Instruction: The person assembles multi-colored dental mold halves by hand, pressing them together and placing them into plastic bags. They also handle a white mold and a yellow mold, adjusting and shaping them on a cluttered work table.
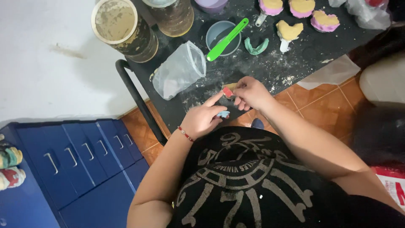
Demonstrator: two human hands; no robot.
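Note:
My left hand (203, 118) is at the near edge of a black, powder-dusted table (295, 59), its index finger stretched toward a small red and yellow piece (228, 90). A small light blue piece (223, 114) sits under its fingers. My right hand (250, 92) pinches the red and yellow piece from the right. The two hands nearly touch at that piece.
On the table stand a grey bowl (216, 33) with a green spatula (226, 39), a clear plastic bag (179, 71), two powder-caked jars (122, 28), a green tray (256, 46) and several pink moulds with yellow casts (324, 20). A blue drawer cabinet (76, 164) stands left.

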